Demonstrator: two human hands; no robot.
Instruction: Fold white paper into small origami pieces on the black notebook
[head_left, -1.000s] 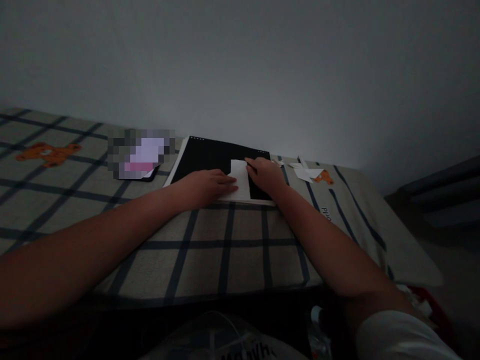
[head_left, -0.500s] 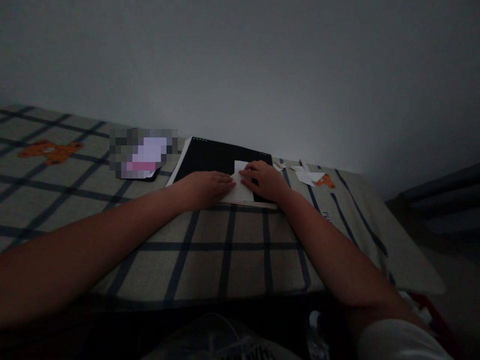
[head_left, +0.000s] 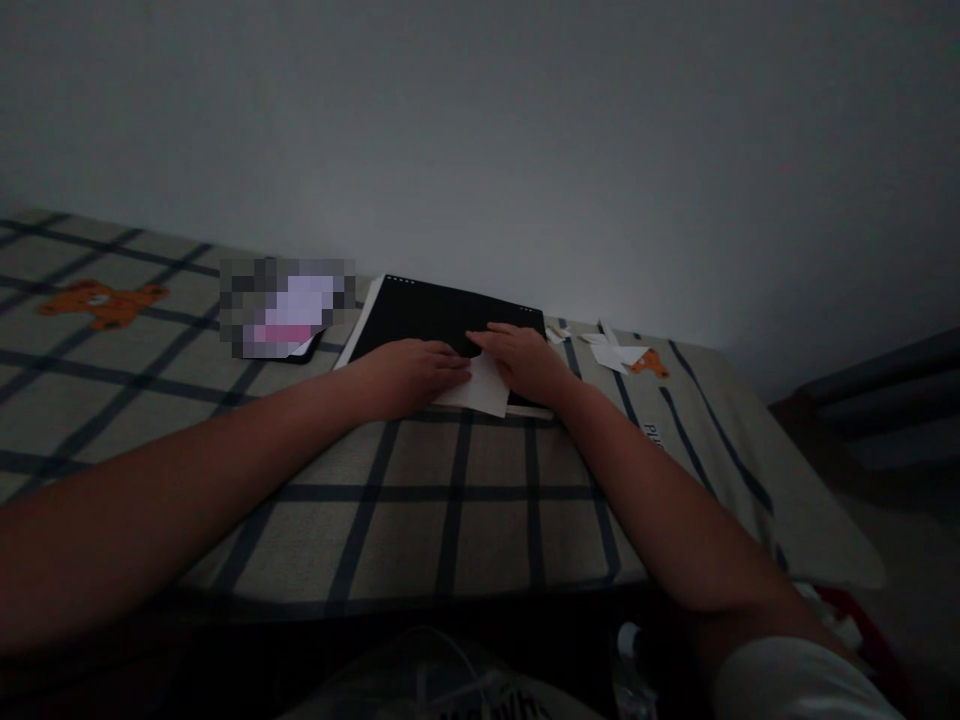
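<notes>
A piece of white paper [head_left: 480, 390] lies on the near part of a black-covered notebook [head_left: 442, 312], its lower corner reaching the notebook's front edge. From the left, my left hand [head_left: 416, 378] rests flat, fingers stretched over the paper's left side. My right hand [head_left: 529, 362] lies across the paper's upper right part with its fingers extended toward the left. Both hands are open and press on the paper rather than grip it. Their fingers hide much of the sheet, so its folds cannot be made out well.
Left of the notebook lies a phone-like device [head_left: 296, 312], its screen blurred out. Folded white paper pieces [head_left: 616, 352] sit on the right of the checked tablecloth [head_left: 405, 520]. A pale wall [head_left: 480, 150] rises behind. Below the table edge is a clear bottle [head_left: 630, 665].
My right fingers have slid up and straightened over the paper's top. The paper has shifted or turned, with its lower corner now nearer me. My left hand has barely moved.
</notes>
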